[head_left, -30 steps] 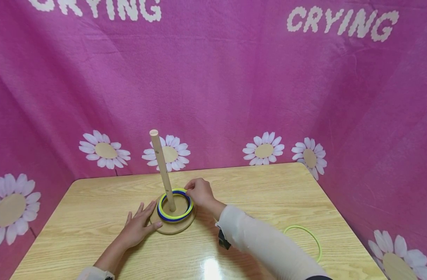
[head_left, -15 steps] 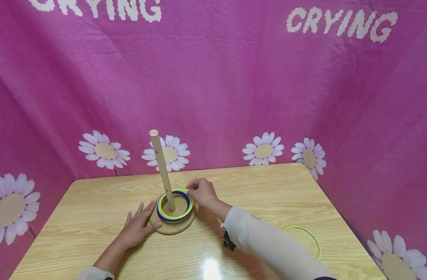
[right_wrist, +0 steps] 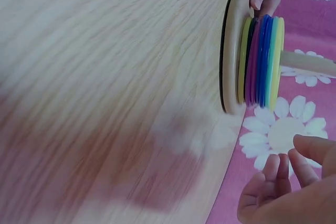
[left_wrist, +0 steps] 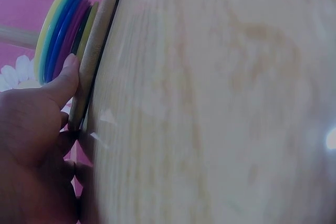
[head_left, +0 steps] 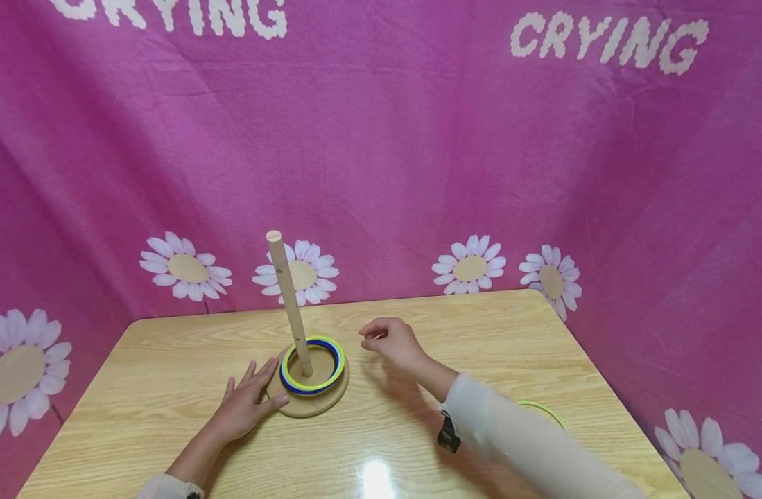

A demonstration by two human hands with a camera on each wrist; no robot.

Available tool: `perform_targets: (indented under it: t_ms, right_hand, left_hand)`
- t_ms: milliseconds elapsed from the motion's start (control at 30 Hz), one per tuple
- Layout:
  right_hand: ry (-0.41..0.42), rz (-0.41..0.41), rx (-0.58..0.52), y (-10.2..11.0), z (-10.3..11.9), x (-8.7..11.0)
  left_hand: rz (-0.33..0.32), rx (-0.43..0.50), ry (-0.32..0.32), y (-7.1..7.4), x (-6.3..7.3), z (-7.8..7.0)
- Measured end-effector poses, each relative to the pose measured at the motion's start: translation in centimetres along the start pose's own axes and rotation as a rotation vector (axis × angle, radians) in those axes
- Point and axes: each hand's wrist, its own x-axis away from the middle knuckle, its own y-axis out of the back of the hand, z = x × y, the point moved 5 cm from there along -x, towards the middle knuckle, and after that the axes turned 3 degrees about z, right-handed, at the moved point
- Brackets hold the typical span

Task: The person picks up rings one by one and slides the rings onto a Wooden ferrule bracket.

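Observation:
A wooden ring-toss stand has a tall peg on a round base. Stacked rings in yellow, teal, blue, purple and dark colours lie around the peg, down on the base; the top yellow ring hides most of them in the head view. My left hand rests at the base's left edge, fingers spread, with the thumb on the rim beside the stack. To the right of the stand, apart from the rings, my right hand hovers with loosely bent fingers and nothing in them.
A single yellow-green ring lies on the wooden table at the right, partly hidden behind the right sleeve. Behind the table hangs a pink curtain with daisies and lettering.
My right hand has left the rim of the ring stack and moved right, its sleeve now covering more of the loose ring. The left hand, stand and stacked rings have stayed in place.

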Motion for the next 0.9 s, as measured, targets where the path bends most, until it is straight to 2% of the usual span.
perform_targets:
  t_ms: [400, 667, 900]
  right_hand:
    - [0.005, 0.031, -0.073, 5.1, -2.6, 4.1]
    - [-0.011, -0.002, -0.108, 8.9, -4.5, 6.9]
    - [-0.057, 0.006, -0.069, 11.5, -7.1, 9.4]
  left_hand:
    - [0.003, 0.004, -0.003, -0.2, -0.2, 0.3]
    - [-0.006, 0.018, -0.006, -0.1, 0.0, 0.1]
    - [0.0, 0.0, -0.002, -0.1, -0.1, 0.2]
